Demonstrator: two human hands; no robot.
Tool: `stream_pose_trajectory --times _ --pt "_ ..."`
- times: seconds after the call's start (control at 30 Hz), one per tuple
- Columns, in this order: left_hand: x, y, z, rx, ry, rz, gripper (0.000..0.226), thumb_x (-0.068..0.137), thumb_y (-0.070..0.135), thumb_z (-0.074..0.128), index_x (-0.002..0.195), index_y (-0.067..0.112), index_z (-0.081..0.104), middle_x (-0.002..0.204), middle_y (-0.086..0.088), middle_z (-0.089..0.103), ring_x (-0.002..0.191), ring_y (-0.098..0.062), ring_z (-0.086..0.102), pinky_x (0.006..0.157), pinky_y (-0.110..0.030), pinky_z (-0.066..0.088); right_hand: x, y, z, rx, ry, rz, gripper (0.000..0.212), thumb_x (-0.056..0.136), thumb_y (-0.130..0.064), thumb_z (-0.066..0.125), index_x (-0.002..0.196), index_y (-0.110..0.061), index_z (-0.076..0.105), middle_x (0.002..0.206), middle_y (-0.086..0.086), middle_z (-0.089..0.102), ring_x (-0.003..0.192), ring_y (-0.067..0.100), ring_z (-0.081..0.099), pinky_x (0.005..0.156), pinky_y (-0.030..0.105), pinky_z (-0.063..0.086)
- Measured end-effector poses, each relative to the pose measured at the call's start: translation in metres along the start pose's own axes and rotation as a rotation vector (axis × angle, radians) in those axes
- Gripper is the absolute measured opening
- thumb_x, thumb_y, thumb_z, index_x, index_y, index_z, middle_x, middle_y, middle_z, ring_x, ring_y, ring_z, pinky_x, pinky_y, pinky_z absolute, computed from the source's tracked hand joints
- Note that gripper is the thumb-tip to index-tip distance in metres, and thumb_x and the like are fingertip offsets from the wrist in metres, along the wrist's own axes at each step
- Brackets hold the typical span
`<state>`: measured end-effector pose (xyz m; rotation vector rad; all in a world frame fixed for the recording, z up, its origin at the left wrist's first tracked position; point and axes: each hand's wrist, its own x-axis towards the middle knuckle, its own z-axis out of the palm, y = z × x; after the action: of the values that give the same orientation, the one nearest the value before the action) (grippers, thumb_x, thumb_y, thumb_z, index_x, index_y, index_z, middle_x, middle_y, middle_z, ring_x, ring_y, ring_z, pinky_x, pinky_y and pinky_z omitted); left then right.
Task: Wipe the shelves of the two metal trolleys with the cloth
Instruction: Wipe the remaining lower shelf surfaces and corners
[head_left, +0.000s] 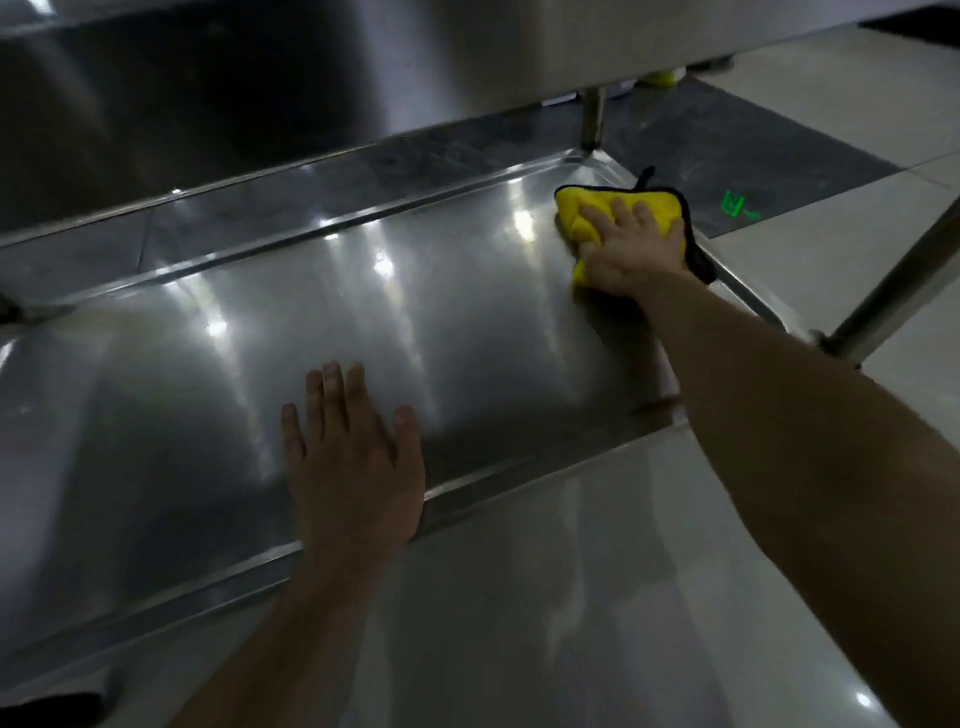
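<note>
**low shelf wipe, cloth jammed up in the far right corner**

the yellow cloth sits at about 1 o'clock on the bottom shelf, right in the far right corner, with its dark edge lying against the raised lip there. the right hand is on top of it, fingers spread and mostly straight, pressing it down rather than clutching it. the cloth bunches a bit on the thumb side. my guess is flat pressure is the point: more cloth on the metal, and it gets shoved into the corner by the post.

the left hand is at 6 o'clock, palm down just inside the near lip, fingers straight, holding nothing. looks like a brace to me, since the person is reaching in low under the upper shelf that hangs over at 11 to 12. it may also keep the trolley from rolling under the push.

the shelf is all glare streaks, so i can't tell which bits are already clean. going by the cloth, the corner is the step in hand. that dark edge on the lip could snag. the pale floor lies at 5 o'clock and there's a green mark at 2.
</note>
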<state>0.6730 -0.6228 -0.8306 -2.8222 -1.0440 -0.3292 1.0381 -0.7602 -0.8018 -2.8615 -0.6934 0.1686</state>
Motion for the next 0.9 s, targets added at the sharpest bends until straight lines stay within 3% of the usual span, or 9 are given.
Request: stream_pose_trajectory --times 0.03,0.1,0.17,0.27,0.47,0.57,0.67,0.8,0.9 --pt "-0.001 0.0 0.001 0.045 -0.007 0.019 0.083 0.105 0.049 -0.008 0.171 0.009 0.023 0.181 -0.017 0.012 0.169 -0.033 0.002 0.134 -0.055 0.004 0.013 -0.012 0.001 0.005 -0.001 0.001 0.064 0.106 -0.05 0.028 0.168 -0.042 0.014 0.18 -0.001 0.003 0.165 0.031 0.001 0.125 0.073 -0.001" --pt "-0.002 0.002 -0.001 -0.062 0.048 -0.01 0.081 0.106 0.051 0.002 0.171 0.007 0.026 0.18 -0.016 0.019 0.169 -0.031 0.008 0.135 -0.054 0.007 0.026 -0.051 0.007 0.009 -0.02 -0.075 0.062 0.108 -0.049 0.029 0.168 -0.04 0.017 0.179 -0.003 0.007 0.165 0.03 0.005 0.126 0.071 0.003" --pt "-0.002 0.004 -0.004 -0.168 0.101 -0.053 0.079 0.106 0.051 0.016 0.169 0.006 0.031 0.177 -0.015 0.028 0.168 -0.03 0.017 0.135 -0.054 0.011 0.02 -0.104 0.013 0.014 -0.073 -0.245 0.059 0.11 -0.048 0.029 0.168 -0.041 0.019 0.179 -0.005 0.01 0.165 0.025 0.008 0.129 0.066 0.005" --pt "-0.003 0.003 -0.004 -0.215 0.098 -0.074 0.078 0.105 0.051 0.018 0.169 0.008 0.03 0.177 -0.013 0.029 0.167 -0.028 0.017 0.135 -0.055 0.013 -0.025 -0.166 0.027 0.0 -0.134 -0.489 0.057 0.112 -0.046 0.031 0.168 -0.043 0.021 0.179 -0.008 0.01 0.165 0.02 0.006 0.13 0.061 0.003" --pt "-0.003 0.001 -0.007 -0.303 0.133 -0.138 0.076 0.108 0.049 0.022 0.169 0.006 0.028 0.177 -0.013 0.029 0.167 -0.027 0.019 0.136 -0.053 0.01 -0.177 -0.106 0.041 -0.107 -0.091 -0.833 0.058 0.111 -0.044 0.029 0.168 -0.043 0.019 0.178 -0.015 0.008 0.165 0.014 0.003 0.131 0.053 0.007" --pt "-0.004 0.0 -0.007 -0.33 0.121 -0.16 0.075 0.107 0.047 0.022 0.17 0.005 0.027 0.178 -0.013 0.028 0.168 -0.027 0.017 0.136 -0.052 0.008 -0.223 -0.05 0.033 -0.117 -0.12 -0.796 0.059 0.108 -0.051 0.024 0.167 -0.048 0.019 0.177 -0.019 0.003 0.165 0.01 -0.001 0.132 0.05 0.006" --pt "-0.004 0.002 -0.006 -0.306 0.1 -0.151 0.078 0.105 0.049 0.016 0.17 0.006 0.025 0.179 -0.012 0.026 0.168 -0.025 0.014 0.136 -0.051 0.006 -0.207 -0.031 0.023 -0.096 -0.141 -0.772 0.055 0.113 -0.048 0.033 0.167 -0.047 0.02 0.177 -0.019 0.005 0.165 0.01 0.001 0.132 0.049 0.009" --pt "-0.005 0.006 -0.01 -0.301 0.132 -0.103 0.08 0.105 0.05 0.013 0.168 0.004 0.031 0.176 -0.014 0.032 0.167 -0.027 0.019 0.136 -0.052 0.011 -0.124 -0.063 0.022 -0.08 -0.08 -0.62 0.057 0.112 -0.046 0.034 0.167 -0.046 0.019 0.179 -0.013 0.008 0.165 0.016 0.006 0.131 0.056 0.01" --pt "-0.004 0.005 -0.01 -0.287 0.129 -0.099 0.079 0.106 0.05 0.012 0.168 0.004 0.033 0.175 -0.013 0.034 0.167 -0.027 0.021 0.136 -0.051 0.012 -0.045 -0.124 0.022 -0.032 -0.147 -0.463 0.059 0.111 -0.051 0.032 0.167 -0.051 0.014 0.179 -0.011 0.001 0.166 0.018 -0.001 0.127 0.069 -0.001"
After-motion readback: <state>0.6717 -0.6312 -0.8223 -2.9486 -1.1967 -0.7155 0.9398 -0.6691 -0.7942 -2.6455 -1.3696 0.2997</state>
